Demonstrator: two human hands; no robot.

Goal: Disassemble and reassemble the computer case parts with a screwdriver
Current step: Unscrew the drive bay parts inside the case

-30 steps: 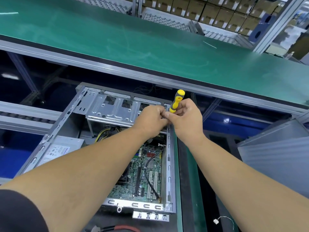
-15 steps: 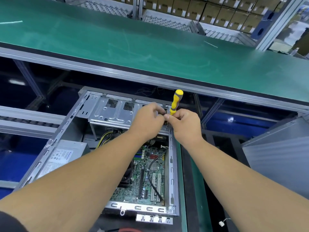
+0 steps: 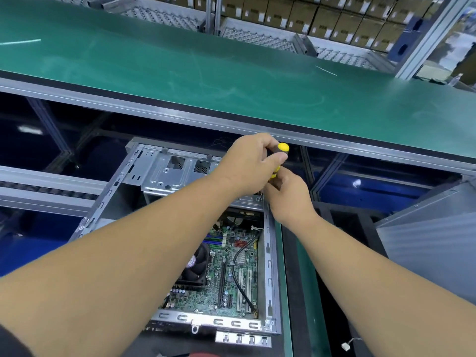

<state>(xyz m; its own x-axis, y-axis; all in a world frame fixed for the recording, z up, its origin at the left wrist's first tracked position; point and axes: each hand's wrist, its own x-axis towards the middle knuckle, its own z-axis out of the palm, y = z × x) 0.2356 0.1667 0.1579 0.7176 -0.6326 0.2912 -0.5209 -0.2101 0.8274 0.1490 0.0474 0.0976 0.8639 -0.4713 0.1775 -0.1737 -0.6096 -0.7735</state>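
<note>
Fingers (image 3: pixel 268 148) of the left hand (image 3: pixel 251 163) curl around the upper handle of a yellow-and-black screwdriver (image 3: pixel 282 147), while the right hand (image 3: pixel 289 194) pinches the tool lower down, near its shaft, at the far right corner of an open computer case (image 3: pixel 269 256). The case lies on its side on a low surface (image 3: pixel 288 279) beneath a green-topped bench (image 3: pixel 231 68), its motherboard (image 3: pixel 231 266) and cooling fan (image 3: pixel 195 266) exposed. The tip appears to meet the metal drive cage (image 3: pixel 164 171), though the screw itself is hidden by the hands. The slim tool looks light and rigid, its handle probably giving good purchase high up for turning. The sheet-metal frame looks stiff, likely sharp at its edges, and best steadied by its rails, well clear of the fragile board.
</note>
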